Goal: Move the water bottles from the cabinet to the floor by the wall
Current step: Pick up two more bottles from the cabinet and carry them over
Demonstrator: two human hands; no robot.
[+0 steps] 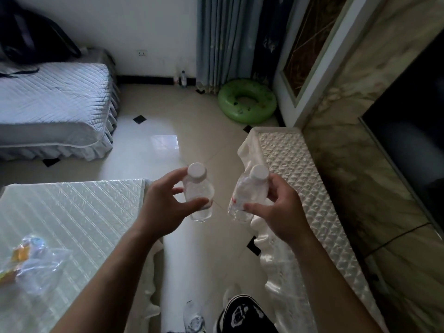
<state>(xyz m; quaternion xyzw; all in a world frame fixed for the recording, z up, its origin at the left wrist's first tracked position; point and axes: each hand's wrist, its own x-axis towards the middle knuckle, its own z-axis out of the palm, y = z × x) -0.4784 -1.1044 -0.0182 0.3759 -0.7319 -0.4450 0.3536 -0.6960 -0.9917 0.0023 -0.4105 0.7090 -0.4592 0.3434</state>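
— What kind of room are you in?

— A bedroom with a pale tiled floor [153, 150] that has small black diamond insets. I'll use the green swim ring [247, 102] lying on the floor as my landmark. Left of the ring hangs a blue-grey curtain [228, 39], and further left runs the white wall [144, 25] with a dark skirting board.

— Any bottles over by that wall?

— One small bottle [183, 78] stands upright on the floor at the skirting, left of the ring and just left of the curtain's edge. There's something small beside it that I cannot make out.

— And what do you have in your grip?

— Two clear water bottles with white caps, both held over the floor on the near side of the ring, well apart from the wall. My left hand [163, 210] is closed around the left bottle [199, 193], thumb across the front and fingers behind it. My right hand [278, 207] is closed around the right bottle [247, 198], which leans a little to the left at its base. The two bottles are near each other but not touching.

— What flanks you?

— The cabinet [300, 169], draped in a quilted white cover, runs nearer to me from the ring on the right. A white covered desk [72, 212] is on my left with a crumpled plastic bag [31, 260] on it. A grey bed [52, 104] sits far left of the ring.
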